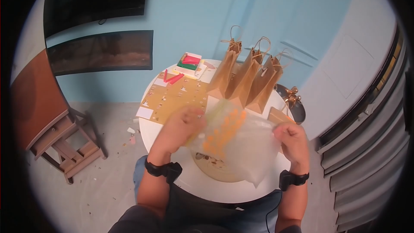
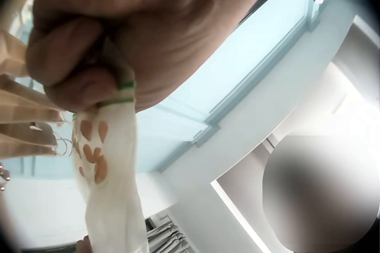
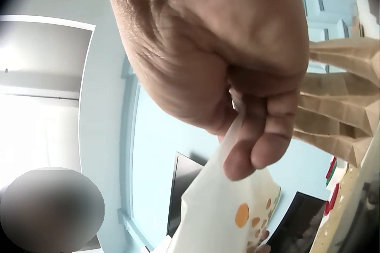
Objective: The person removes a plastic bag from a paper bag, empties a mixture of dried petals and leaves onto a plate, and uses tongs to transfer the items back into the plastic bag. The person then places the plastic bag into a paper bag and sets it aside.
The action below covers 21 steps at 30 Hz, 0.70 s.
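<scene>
A translucent plastic bag (image 1: 258,151) with orange spots is stretched between both hands over the table. My left hand (image 1: 183,125) pinches its left end; in the left wrist view, curled fingers grip the bag (image 2: 113,176) beside a green stripe. At the opposite end, my right hand (image 1: 293,140) pinches the bag's edge between thumb and fingers, as the right wrist view shows on the whitish film (image 3: 208,205). Beneath the bag lies a round beige piece (image 1: 207,164) with dark specks, partly hidden by it. The bag is blurred in the head view.
Three brown paper bags (image 1: 248,77) with twine handles stand at the back of the round white table (image 1: 233,194). A yellow printed sheet (image 1: 172,99), pink strips (image 1: 176,78) and a small stack with a green piece (image 1: 189,65) lie left. A wooden stool (image 1: 71,146) stands further left.
</scene>
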Motion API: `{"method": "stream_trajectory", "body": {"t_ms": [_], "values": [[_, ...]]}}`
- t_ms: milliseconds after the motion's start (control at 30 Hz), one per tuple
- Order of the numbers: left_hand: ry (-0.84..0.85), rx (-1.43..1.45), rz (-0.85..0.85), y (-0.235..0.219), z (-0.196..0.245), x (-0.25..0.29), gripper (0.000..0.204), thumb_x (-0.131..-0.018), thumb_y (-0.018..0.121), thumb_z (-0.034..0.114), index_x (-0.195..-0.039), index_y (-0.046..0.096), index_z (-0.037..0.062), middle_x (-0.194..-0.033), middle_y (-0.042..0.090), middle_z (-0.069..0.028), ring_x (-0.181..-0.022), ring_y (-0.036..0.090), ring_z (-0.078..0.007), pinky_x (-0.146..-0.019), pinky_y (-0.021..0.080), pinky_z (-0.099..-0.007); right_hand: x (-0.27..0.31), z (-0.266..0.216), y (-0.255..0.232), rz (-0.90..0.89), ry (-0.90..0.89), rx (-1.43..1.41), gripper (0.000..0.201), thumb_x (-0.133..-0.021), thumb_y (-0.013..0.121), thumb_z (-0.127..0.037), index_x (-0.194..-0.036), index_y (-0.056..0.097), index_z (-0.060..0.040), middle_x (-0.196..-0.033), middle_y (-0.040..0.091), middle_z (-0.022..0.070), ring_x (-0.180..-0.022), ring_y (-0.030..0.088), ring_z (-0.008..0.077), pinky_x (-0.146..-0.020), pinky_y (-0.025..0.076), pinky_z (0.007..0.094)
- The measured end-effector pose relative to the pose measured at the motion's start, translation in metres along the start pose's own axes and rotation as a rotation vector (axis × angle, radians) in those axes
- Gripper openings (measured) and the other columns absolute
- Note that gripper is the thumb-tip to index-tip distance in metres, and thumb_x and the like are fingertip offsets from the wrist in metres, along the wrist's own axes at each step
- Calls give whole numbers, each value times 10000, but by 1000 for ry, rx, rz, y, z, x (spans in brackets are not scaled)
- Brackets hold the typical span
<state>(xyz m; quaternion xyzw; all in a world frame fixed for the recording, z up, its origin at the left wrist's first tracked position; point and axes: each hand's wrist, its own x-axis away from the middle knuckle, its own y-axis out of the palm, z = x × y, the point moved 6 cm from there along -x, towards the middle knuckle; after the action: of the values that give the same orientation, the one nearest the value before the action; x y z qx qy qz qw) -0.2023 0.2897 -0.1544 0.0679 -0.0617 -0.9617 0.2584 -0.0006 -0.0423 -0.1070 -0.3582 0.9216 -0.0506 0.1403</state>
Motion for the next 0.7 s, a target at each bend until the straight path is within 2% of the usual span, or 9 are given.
{"method": "stream_trajectory", "body": {"t_ms": [33, 133, 233, 333, 400, 500, 600, 700], "values": [[-13, 65, 96, -13, 2, 0, 288, -1142, 744, 263, -1283, 699, 15, -907, 722, 8, -647, 617, -74, -618, 483, -229, -12, 3, 10, 44, 18, -66, 161, -1078, 751, -32, -1235, 789, -23, -1134, 783, 2, -941, 702, 96, -834, 566, 271], [233, 390, 319, -66, -2, -6, 340, -1153, 721, 310, -1301, 675, 8, -1030, 740, -64, -698, 656, -112, -658, 524, -258, -56, 6, 56, 74, -30, -319, 224, -1092, 753, -65, -1311, 781, -23, -1184, 790, 32, -962, 715, 116, -829, 575, 278], [324, 372, 580, -102, -6, -7, 369, -1166, 690, 340, -1307, 656, 1, -1176, 730, -119, -850, 696, -141, -760, 553, -294, -102, 4, 125, -4, -37, -483, 345, -1102, 736, -79, -1439, 741, -4, -1283, 777, 81, -1041, 721, 150, -875, 591, 295], [375, 312, 652, -111, -5, -1, 349, -1168, 690, 325, -1300, 655, 3, -1250, 720, -120, -1018, 704, -156, -870, 562, -326, -139, 31, 190, -217, 38, -188, 416, -1103, 715, -102, -1497, 695, 29, -1370, 745, 100, -1098, 717, 183, -928, 589, 326], [379, 262, 663, -108, -1, 1, 346, -1168, 691, 321, -1303, 656, 4, -1266, 717, -121, -1048, 705, -166, -898, 560, -327, -157, 63, 228, -332, 135, -68, 384, -1064, 720, -150, -1400, 751, 34, -1237, 788, 122, -1062, 729, 198, -958, 582, 358], [372, 195, 654, -106, -2, -1, 326, -1155, 704, 277, -1316, 659, -3, -1244, 718, -103, -1058, 701, -157, -913, 567, -320, -179, 103, 268, -621, 8, 297, 332, -1027, 728, -230, -1236, 809, 15, -1116, 809, 184, -1050, 764, 257, -962, 585, 408], [357, 133, 626, -101, -3, -2, 335, -1151, 714, 278, -1317, 667, -9, -1258, 716, -104, -1082, 696, -152, -932, 561, -318, -184, 114, 288, -678, -113, 661, 316, -1014, 714, -271, -1108, 816, 12, -1075, 796, 241, -1090, 778, 340, -978, 585, 439], [335, 88, 601, -99, -3, -1, 349, -1147, 721, 277, -1325, 674, -19, -1265, 714, -105, -1108, 691, -152, -948, 556, -316, -181, 107, 292, -705, -80, 678, 335, -1025, 704, -296, -1089, 813, 14, -1137, 813, 248, -1124, 775, 402, -978, 594, 466]]}}
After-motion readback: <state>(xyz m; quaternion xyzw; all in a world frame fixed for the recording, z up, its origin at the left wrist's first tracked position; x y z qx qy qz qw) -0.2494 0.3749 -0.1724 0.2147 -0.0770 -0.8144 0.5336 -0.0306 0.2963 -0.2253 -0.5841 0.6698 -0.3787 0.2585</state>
